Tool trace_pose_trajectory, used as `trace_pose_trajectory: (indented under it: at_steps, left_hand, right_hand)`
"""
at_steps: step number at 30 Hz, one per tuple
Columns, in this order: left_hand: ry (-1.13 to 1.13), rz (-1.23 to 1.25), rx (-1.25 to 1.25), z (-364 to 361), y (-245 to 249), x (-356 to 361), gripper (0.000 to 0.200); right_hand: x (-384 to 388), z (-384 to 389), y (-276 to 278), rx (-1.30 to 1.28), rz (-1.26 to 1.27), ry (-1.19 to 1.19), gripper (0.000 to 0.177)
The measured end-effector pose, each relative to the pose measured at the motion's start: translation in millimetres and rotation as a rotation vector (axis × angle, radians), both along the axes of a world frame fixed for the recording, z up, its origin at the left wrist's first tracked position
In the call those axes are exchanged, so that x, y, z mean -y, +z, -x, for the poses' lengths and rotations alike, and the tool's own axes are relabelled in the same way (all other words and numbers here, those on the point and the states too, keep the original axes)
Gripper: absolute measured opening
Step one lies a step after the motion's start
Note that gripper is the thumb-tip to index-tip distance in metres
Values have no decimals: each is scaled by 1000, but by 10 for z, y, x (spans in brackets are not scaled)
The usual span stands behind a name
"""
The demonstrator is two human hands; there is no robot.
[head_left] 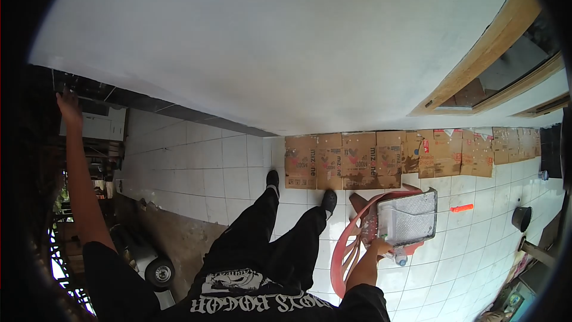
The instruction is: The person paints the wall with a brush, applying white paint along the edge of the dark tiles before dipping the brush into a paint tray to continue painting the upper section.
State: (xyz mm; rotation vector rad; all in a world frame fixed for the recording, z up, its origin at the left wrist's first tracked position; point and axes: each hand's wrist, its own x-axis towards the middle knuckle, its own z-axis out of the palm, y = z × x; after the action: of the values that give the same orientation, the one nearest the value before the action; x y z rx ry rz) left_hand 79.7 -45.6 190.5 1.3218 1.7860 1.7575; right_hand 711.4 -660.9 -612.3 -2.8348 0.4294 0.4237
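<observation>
My left hand (69, 107) is raised at the far left, fingers stretched out against the dark tiled edge of the wall (107, 92). Low on the right, my right hand (379, 246) has its fingers curled at the near edge of a black paint tray (424, 217) with white paint in it. What those fingers grip is too small to make out; a bit of green shows at them. A clear plastic bottle (401, 256) is beside that hand. The tray rests on a red plastic chair (341, 262). A paint roller (462, 207) lies across the tray, its orange handle sticking out to the right.
Flattened cardboard (357, 164) lines the white tiled floor (465, 238) along the foot of the white wall (286, 42). A wood-framed window (476, 83) is at upper right. A black bucket (522, 219) stands at right. A car (152, 265) is at lower left.
</observation>
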Motion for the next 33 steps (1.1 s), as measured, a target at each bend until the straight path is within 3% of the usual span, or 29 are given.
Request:
trace_pose_trajectory:
  at_steps: [3, 6, 8, 11, 13, 14, 16, 18, 24, 26, 28, 30, 32, 33]
  left_hand:
    - [-3, -20, -49, -134, -42, 23, 85]
    - [-72, -109, -70, 277, -67, -152, 81]
    - [-17, -85, -34, -125, -93, -20, 79]
    - [28, -109, -21, -39, -106, -68, 75]
    - [17, -151, -32, 230, -126, -167, 73]
    - [-7, -156, -59, 356, -134, -207, 72]
    - [-23, -158, -85, 426, -165, -202, 71]
    - [-36, -183, -59, 327, -180, -162, 67]
    - [-137, -181, -75, 411, -171, -143, 70]
    - [-95, -191, -50, 166, -179, -67, 71]
    - [-109, -196, -43, 63, -190, -37, 76]
    - [-102, -172, -60, 77, -185, -25, 83]
    - [-137, -151, -109, 58, -195, -27, 91]
    - [-133, -146, -106, 52, -199, -22, 93]
  right_hand:
    - [48, 30, -39, -29, 39, 57, 40]
    - [-26, 61, -28, 37, 121, 109, 37]
    - [-15, 38, -34, 104, 193, 158, 39]
    - [207, -38, -373, -62, 158, 141, 42]
    - [447, -81, -757, -57, 277, 386, 42]
    - [334, 54, -377, -51, 279, 386, 42]
    - [-132, -8, 281, 40, 74, 100, 41]
    - [-248, -25, 477, -12, 93, 88, 36]
    - [-360, -35, 626, -42, -14, 93, 26]
    - [-245, -14, 456, 129, -24, 88, 26]
    - [-180, -58, 365, 30, -30, 103, 26]
    - [-109, -64, 162, 100, 15, 115, 27]
    - [-293, -65, 506, -150, -3, 130, 26]
    - [-198, -51, 229, -59, 72, 215, 26]
